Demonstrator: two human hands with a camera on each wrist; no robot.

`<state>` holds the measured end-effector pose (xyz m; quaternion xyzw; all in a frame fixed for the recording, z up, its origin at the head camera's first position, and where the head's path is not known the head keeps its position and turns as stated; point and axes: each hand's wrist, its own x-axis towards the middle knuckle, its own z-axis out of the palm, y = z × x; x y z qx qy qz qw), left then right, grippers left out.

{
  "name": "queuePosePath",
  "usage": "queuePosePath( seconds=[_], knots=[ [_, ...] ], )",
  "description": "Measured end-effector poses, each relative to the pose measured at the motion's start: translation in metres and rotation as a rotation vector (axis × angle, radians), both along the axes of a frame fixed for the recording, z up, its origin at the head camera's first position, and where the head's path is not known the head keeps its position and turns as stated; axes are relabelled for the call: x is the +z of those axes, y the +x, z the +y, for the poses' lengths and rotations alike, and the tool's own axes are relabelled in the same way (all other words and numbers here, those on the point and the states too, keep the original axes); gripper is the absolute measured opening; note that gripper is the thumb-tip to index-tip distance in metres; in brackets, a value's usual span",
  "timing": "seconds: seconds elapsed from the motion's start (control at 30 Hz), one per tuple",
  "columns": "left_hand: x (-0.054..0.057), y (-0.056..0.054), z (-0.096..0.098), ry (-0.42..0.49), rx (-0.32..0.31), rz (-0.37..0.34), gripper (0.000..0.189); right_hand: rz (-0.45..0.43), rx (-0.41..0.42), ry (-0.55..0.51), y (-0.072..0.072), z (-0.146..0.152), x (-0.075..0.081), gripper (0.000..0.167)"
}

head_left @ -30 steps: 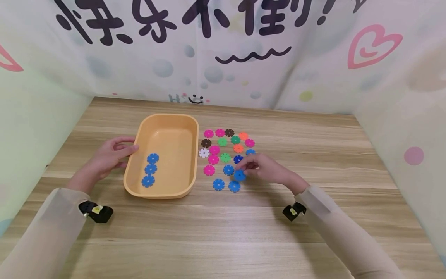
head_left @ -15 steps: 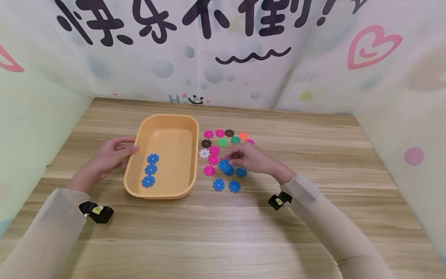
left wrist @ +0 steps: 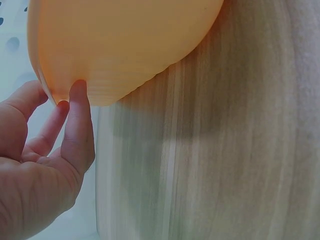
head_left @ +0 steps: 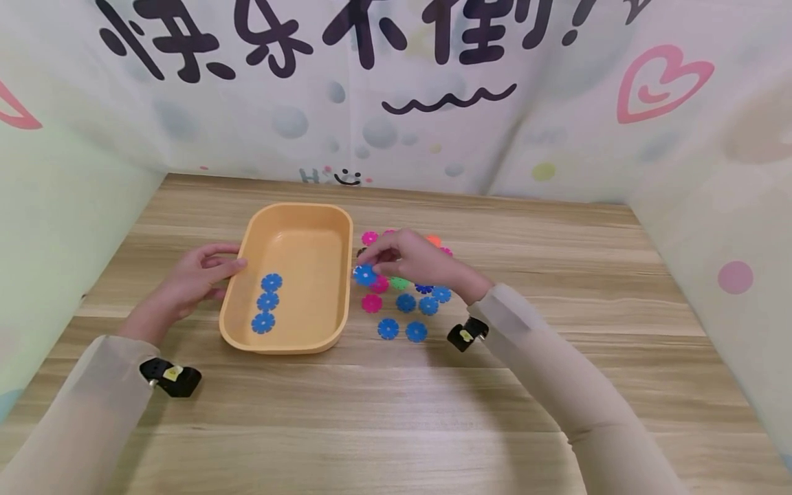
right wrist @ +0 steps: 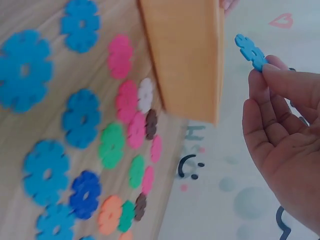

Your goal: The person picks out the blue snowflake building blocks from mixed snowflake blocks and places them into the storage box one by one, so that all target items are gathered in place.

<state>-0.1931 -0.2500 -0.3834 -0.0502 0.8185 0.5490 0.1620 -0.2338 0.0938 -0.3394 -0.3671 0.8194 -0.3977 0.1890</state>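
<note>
My left hand (head_left: 194,278) grips the left rim of a yellow-orange plastic tray (head_left: 312,275), thumb over the edge. In the left wrist view its fingers (left wrist: 80,120) lie against the tray's outer wall. Between thumb and fingertips my right hand (head_left: 414,260) pinches a blue snowflake disc (right wrist: 250,51), a notched plastic building piece. In the head view that disc is raised just right of the tray's right rim, overlapping the white disc. Inside the tray, three blue discs (head_left: 267,301) lie in a slanting row near the left wall.
Right of the tray, several loose discs lie flat on the wooden table (head_left: 371,412), among them pink (head_left: 372,303), orange (right wrist: 110,215), green (right wrist: 111,145) and blue (head_left: 388,328) ones. My right hand hides part of them. A printed cloth (head_left: 433,137) hangs behind the table.
My right hand has lifted the blue disc off the loose group and carried it left and away from me, up to the tray's right rim. My left hand stays on the tray.
</note>
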Motion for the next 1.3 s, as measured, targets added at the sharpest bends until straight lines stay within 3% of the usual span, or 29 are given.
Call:
queuePosePath(
  seconds=[0.53,0.87,1.13,1.3],
  knots=[
    [0.0,-0.001,0.001,-0.007,-0.008,0.004,0.066,-0.036,0.037,-0.035,-0.025,-0.057,0.01,0.021],
    [-0.001,0.0,0.0,-0.002,-0.01,0.008,0.066,-0.068,-0.021,-0.037,-0.043,-0.092,0.011,0.021],
    [-0.001,0.0,0.0,0.001,-0.01,0.006,0.067,-0.03,-0.03,-0.005,-0.056,-0.12,0.01,0.02],
    [0.0,0.0,0.0,0.003,-0.011,0.0,0.068,-0.072,-0.052,0.017,-0.061,-0.131,0.006,0.022]
  ],
)
